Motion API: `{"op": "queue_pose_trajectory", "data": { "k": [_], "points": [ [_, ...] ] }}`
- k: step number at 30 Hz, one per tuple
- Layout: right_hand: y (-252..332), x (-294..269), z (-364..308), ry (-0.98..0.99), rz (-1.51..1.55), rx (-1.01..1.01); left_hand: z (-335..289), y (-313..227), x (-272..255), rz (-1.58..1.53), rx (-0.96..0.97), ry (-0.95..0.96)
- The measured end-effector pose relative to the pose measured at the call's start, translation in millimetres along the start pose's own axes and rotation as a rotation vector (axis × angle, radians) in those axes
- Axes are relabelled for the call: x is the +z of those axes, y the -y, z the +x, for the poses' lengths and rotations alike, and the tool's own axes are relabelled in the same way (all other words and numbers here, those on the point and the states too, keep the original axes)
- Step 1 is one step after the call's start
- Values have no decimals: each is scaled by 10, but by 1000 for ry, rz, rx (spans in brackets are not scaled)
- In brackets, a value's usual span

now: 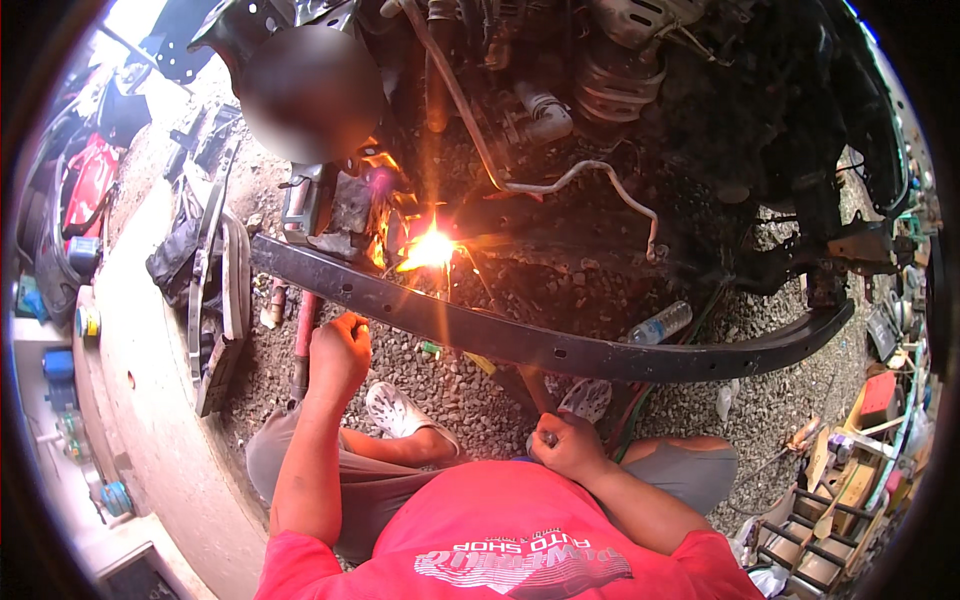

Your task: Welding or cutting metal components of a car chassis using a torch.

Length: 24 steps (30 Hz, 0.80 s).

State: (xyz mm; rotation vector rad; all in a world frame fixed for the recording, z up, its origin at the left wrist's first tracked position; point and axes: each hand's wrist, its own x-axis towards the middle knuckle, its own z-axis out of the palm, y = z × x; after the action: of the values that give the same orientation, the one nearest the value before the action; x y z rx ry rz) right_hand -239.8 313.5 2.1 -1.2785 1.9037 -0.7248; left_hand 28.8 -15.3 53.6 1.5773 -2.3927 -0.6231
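A long black curved bumper beam (560, 352) crosses in front of me at the front of a vehicle with exposed underparts. Just below its left part, my left hand (340, 352) is closed in a fist; what it grips, if anything, is hidden. Close beside that hand, a red-handled tool (304, 325) stands over the gravel. My right hand (568, 446) is wrapped round a brown stick-like handle (537, 388) that slants up toward the beam; its far end cannot be made out. Behind the beam, a glaring flame (432, 248) burns beside a metal bracket (350, 205).
A blurred round shape, likely a person's head (312, 95), is close above the flame. A bent metal pipe (570, 186) hangs under the vehicle. A plastic bottle (660, 324) lies behind the beam on gravel. Long metal parts (212, 290) lean at left; a crate (815, 535) sits lower right.
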Motion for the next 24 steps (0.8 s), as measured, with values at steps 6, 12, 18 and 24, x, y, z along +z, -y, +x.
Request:
{"op": "queue_pose_trajectory", "data": {
  "k": [6,12,18,24],
  "points": [
    [-13,2,5,1,-14,10,17,-16,15,-11,11,-9],
    [-10,-7,9,-4,-4,4,23,-23,20,-20,13,-13],
    [-35,4,0,-5,0,2,29,11,49,-12,22,4],
    [-54,14,-2,-13,12,-14,37,-14,50,-20,20,2]
  ]
}}
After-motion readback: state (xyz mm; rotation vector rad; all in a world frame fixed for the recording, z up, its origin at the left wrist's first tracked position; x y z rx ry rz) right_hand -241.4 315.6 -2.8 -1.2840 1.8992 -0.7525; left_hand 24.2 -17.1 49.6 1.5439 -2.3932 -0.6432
